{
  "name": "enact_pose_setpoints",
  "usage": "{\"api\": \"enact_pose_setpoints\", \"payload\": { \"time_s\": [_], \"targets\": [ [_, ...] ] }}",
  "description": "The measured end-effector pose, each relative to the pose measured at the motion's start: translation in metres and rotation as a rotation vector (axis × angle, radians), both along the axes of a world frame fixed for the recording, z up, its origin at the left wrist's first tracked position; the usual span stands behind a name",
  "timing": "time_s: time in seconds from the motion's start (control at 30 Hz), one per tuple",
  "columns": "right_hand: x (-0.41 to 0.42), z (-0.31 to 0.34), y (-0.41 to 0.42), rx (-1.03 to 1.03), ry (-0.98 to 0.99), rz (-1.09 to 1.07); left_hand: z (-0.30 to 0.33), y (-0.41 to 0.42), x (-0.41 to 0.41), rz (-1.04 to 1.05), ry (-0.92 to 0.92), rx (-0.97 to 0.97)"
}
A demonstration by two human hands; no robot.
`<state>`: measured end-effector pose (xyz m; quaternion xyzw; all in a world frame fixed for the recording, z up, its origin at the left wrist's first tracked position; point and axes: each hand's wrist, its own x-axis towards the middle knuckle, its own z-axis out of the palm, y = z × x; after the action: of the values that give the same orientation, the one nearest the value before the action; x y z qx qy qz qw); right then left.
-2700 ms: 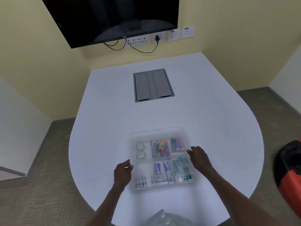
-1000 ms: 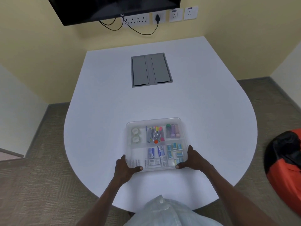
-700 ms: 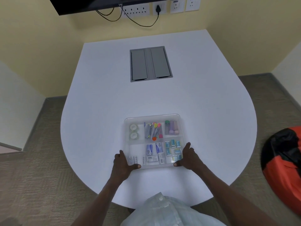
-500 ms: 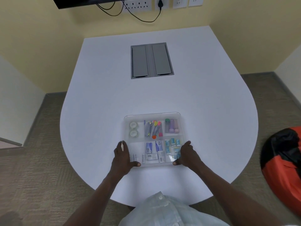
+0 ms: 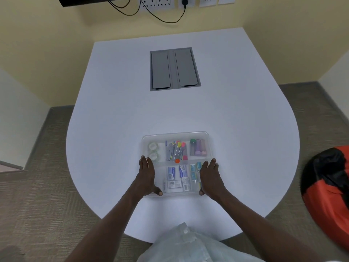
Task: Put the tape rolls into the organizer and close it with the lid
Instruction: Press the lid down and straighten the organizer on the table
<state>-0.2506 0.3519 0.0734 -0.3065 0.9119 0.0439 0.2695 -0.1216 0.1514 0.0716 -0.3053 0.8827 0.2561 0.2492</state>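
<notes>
A clear plastic organizer (image 5: 175, 134) lies near the front edge of the white table, with a translucent lid on top of it. Two clear tape rolls (image 5: 153, 150) sit one behind the other in its far-left compartment. Pens, markers, glue sticks and small boxes fill the other compartments. My left hand (image 5: 147, 175) lies flat on the lid's left side, fingers together, thumb at the near edge. My right hand (image 5: 209, 177) lies flat on the lid's right side in the same way. Both palms rest on the lid.
The white table (image 5: 236, 129) is rounded at the front. A grey cable hatch (image 5: 174, 68) is set into its far middle. An orange and black beanbag (image 5: 328, 186) sits on the floor to the right. Wall sockets and a cable (image 5: 160, 17) are behind the table.
Both hands have slid from gripping the organizer's near corners to lying flat along the lid's left and right sides. The head view has tilted further down.
</notes>
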Motion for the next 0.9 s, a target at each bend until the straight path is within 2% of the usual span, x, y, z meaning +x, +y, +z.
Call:
{"api": "enact_pose_setpoints", "payload": {
  "time_s": [0.2, 0.47, 0.6, 0.7, 0.9],
  "targets": [
    [0.0, 0.007, 0.0, -0.021, -0.04, -0.008, -0.001, -0.003, 0.003, 0.028, 0.025, 0.031],
    [-0.006, 0.009, 0.002, -0.031, -0.111, -0.04, 0.003, -0.004, -0.001, -0.042, -0.027, -0.038],
    [-0.024, 0.017, -0.014, -0.126, -0.039, -0.099, 0.006, -0.016, -0.011, -0.073, -0.044, -0.067],
    [-0.044, 0.02, -0.027, -0.17, 0.022, -0.061, 0.005, -0.028, -0.021, -0.115, -0.044, -0.097],
    [-0.07, 0.016, -0.04, -0.111, 0.002, 0.018, -0.007, -0.048, -0.034, -0.262, -0.074, -0.171]
  ]
}}
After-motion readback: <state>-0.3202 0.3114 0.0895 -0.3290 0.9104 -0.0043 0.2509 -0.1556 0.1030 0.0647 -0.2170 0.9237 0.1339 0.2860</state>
